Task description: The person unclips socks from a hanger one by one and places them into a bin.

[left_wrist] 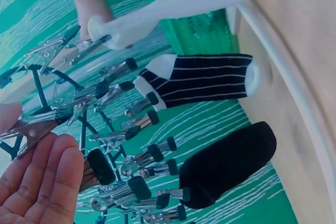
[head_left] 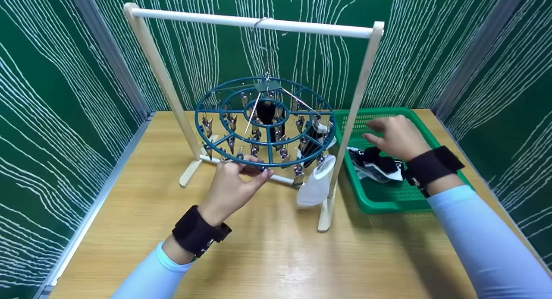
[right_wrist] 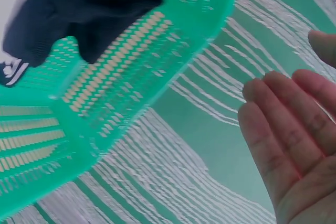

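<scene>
Fingers [head_left: 254,167] pinch clip [left_wrist: 31,129]; right hand [head_left: 394,137] over basket [head_left: 388,199].

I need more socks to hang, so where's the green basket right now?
In the head view, the green basket sits on the wooden table at the right, just beyond the rack's right post, under the open right hand.

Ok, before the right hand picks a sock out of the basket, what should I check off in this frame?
1. Right hand free to grasp: ok, fingers relaxed above the socks in the basket, holding nothing.
2. Socks within reach in the green basket: ok, a dark and white pile lies under that hand.
3. Left hand steadying the round clip hanger: ok, it is at the near rim, fingers at a clip.
4. That clip open: cannot tell.
5. Hanger hooked on the wooden rack: ok.
6. Free clips left: ok, three socks hang, many clips bare.
</scene>
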The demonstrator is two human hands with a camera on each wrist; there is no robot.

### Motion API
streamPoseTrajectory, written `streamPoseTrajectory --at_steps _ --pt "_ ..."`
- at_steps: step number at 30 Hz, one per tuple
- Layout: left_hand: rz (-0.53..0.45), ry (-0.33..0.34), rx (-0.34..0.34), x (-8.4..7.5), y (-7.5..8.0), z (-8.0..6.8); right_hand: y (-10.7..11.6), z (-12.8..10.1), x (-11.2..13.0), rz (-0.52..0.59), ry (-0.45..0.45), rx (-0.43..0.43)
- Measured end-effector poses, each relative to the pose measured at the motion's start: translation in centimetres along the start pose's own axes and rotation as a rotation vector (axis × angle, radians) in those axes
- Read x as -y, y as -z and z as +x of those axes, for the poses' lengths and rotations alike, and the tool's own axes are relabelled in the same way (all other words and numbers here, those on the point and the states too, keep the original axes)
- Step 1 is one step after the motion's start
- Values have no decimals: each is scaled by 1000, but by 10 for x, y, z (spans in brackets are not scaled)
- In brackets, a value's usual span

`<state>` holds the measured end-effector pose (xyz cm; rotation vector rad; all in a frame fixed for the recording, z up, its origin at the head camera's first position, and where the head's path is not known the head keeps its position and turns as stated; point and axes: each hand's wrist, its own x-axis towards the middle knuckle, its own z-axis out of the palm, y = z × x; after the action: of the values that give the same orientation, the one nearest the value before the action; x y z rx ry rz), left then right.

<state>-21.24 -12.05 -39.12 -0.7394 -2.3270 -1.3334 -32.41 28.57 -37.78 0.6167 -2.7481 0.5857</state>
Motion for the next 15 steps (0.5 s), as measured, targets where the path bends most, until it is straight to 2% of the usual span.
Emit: streamPoseTrajectory --at_steps 8,15 --pt "6 -2 1 -2 0 1 12 -13 31 55 89 -187" --pt "-11 6 4 -1 0 0 22 -31 62 39 186 -313"
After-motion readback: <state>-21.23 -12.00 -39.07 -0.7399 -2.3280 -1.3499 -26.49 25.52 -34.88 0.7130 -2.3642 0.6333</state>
